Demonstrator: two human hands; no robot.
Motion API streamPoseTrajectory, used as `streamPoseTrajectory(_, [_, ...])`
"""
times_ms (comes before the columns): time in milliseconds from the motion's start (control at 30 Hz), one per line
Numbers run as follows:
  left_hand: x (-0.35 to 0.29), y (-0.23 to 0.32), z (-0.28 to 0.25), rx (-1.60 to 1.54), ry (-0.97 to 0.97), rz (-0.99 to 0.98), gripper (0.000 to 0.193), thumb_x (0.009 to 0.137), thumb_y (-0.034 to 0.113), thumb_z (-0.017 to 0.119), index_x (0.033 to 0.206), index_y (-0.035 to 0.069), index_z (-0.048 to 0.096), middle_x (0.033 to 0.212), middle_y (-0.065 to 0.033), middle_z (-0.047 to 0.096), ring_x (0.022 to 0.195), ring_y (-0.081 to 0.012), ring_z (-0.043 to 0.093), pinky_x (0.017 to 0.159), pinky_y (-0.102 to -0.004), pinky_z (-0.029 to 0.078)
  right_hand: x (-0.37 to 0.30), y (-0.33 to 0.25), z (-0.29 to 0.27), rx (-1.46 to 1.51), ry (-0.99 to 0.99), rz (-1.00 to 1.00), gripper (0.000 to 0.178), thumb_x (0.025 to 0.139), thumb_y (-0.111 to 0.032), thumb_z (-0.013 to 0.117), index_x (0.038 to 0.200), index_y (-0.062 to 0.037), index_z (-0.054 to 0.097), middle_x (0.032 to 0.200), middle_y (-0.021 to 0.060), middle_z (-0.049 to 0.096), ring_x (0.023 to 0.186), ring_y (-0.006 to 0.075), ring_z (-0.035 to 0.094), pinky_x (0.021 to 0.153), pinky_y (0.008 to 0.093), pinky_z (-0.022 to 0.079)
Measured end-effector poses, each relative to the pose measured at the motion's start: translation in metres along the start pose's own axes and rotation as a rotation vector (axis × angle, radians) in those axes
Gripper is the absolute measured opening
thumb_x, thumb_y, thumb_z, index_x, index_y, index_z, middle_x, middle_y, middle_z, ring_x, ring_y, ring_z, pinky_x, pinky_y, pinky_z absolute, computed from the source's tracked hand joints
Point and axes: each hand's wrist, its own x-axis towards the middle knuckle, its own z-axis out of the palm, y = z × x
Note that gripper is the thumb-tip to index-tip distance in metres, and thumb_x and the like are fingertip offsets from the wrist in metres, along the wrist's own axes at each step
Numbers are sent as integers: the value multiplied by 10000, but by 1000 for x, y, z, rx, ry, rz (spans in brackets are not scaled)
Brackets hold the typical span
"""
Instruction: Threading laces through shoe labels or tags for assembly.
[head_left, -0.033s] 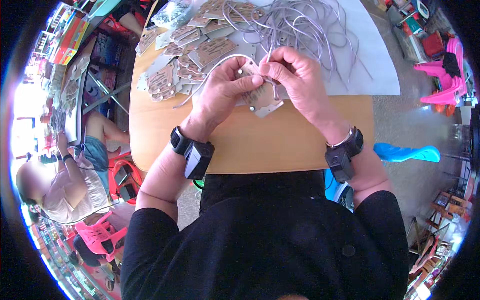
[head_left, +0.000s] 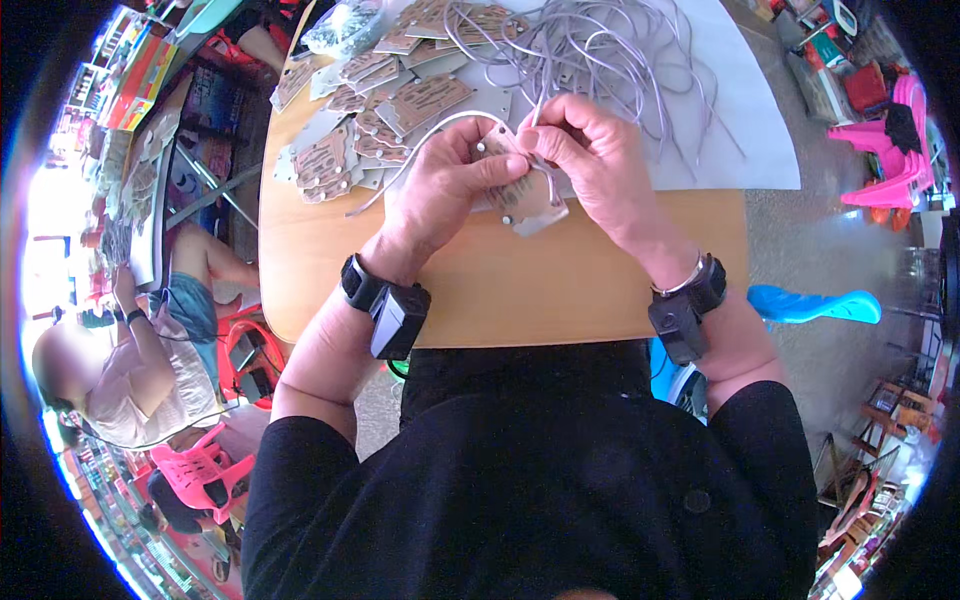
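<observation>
Over the table, my left hand (head_left: 452,178) is closed on a small brown-and-white plaque (head_left: 522,207) with dark print and pale round studs, its thumb pressing the face. My right hand (head_left: 592,158) pinches a thin grey-white cord (head_left: 540,108) at the plaque's upper edge. A length of that cord arcs over my left hand and down to the table, and a short piece hangs beside the plaque's right side. The fingertips hide where cord and plaque meet. Behind my left hand lies a pile of similar plaques (head_left: 425,100); beyond my right hand spreads a tangle of grey cords (head_left: 610,60).
White sheeting (head_left: 745,130) covers the far part of the wooden table (head_left: 560,300). A clear plastic bag (head_left: 345,28) sits at the far left edge. Another person (head_left: 140,370) is seated at the left. A blue stool (head_left: 815,305) and pink chairs (head_left: 905,150) stand on the right.
The plaque has tilted slightly between my hands. Both hands keep their grip and are almost in the same place.
</observation>
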Motion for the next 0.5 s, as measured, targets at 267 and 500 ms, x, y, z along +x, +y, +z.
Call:
streamPoseTrajectory(267, [-1, -3, -2, 115, -50, -44, 182, 817, 167, 702, 918, 58, 597, 843, 5, 626, 756, -80, 579, 700, -224, 470, 12, 0, -20, 45, -210, 147, 111, 876, -81, 550, 907, -15, 633, 820, 12, 642, 746, 92, 589, 691, 248, 477])
streamPoseTrajectory(500, [-2, -1, -9, 146, -167, -40, 209, 813, 186, 706, 942, 62, 599, 867, 5, 626, 776, -86, 574, 704, -237, 462, 13, -5, -23, 302, -411, 197, 400, 839, -79, 503, 1225, 14, 552, 945, 49, 630, 847, 120, 580, 851, 264, 450])
